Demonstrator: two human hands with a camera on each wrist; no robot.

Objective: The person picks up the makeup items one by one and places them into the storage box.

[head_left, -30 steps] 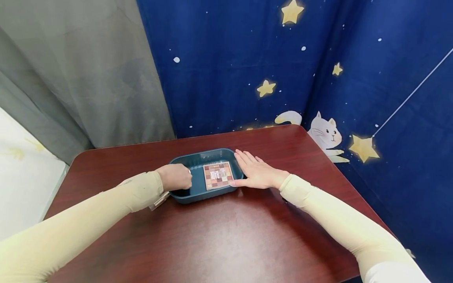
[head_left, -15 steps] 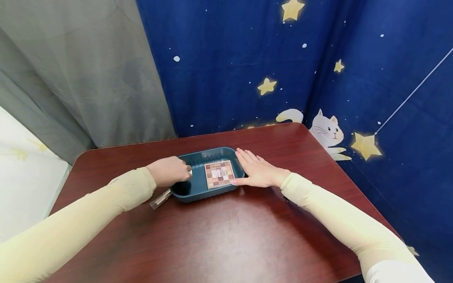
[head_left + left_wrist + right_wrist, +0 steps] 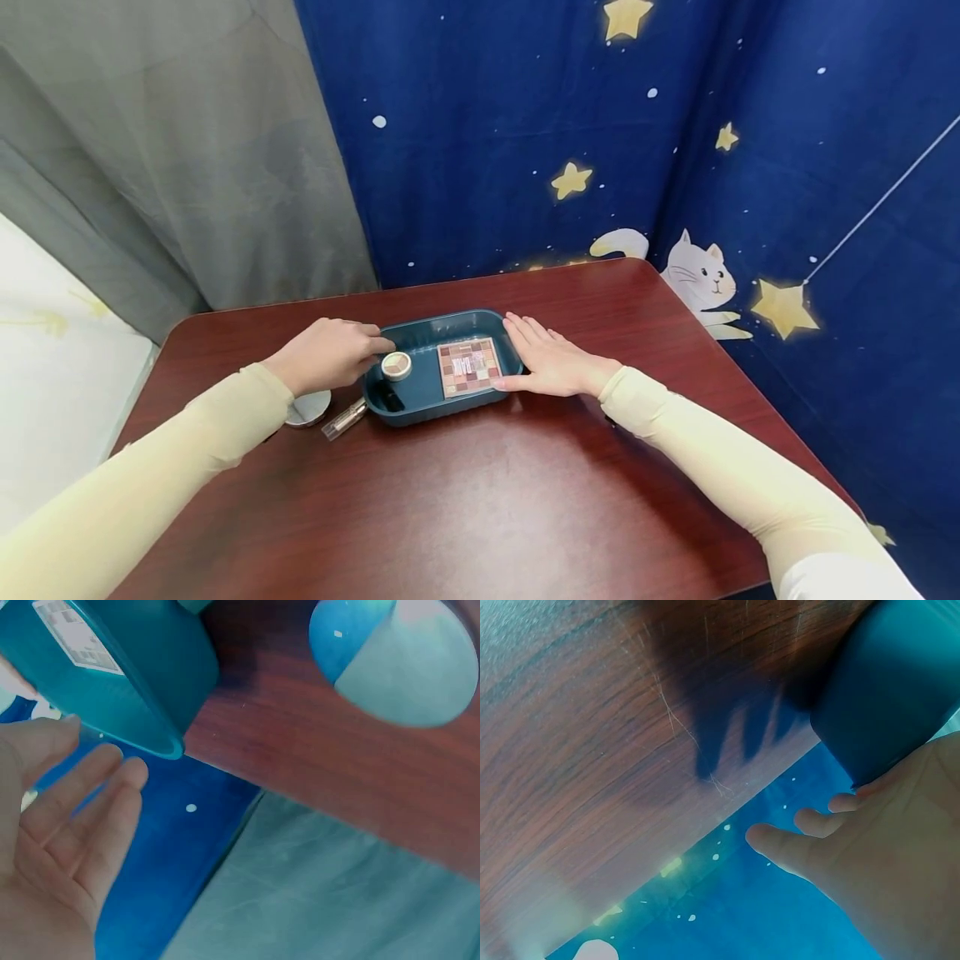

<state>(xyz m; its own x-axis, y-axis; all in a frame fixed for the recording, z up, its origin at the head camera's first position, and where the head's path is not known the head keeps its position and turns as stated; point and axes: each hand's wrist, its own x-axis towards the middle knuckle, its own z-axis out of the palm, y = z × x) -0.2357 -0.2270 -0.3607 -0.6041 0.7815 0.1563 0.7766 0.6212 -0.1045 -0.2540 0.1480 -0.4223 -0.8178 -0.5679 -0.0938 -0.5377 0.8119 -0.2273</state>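
A blue-green tray sits on the table with a checkered eyeshadow palette in its right part. At its left end lie a small round tricolour makeup pan and a dark oblong item. My left hand hovers at the tray's left rim, fingertips close to the round pan; in the left wrist view the left hand holds nothing, its fingers loosely bent. Straight fingers of my right hand rest along the tray's right end, the thumb near the palette's corner.
Left of the tray, a clear slim tube and a round mirror lie on the dark red table. The mirror is partly hidden by the left wrist. Grey and blue curtains hang behind the table's far edge.
My left hand has let go of the round pan inside the tray and drawn back to the left, its fingers loosened. The mirror has come into sight. The right hand stays in place.
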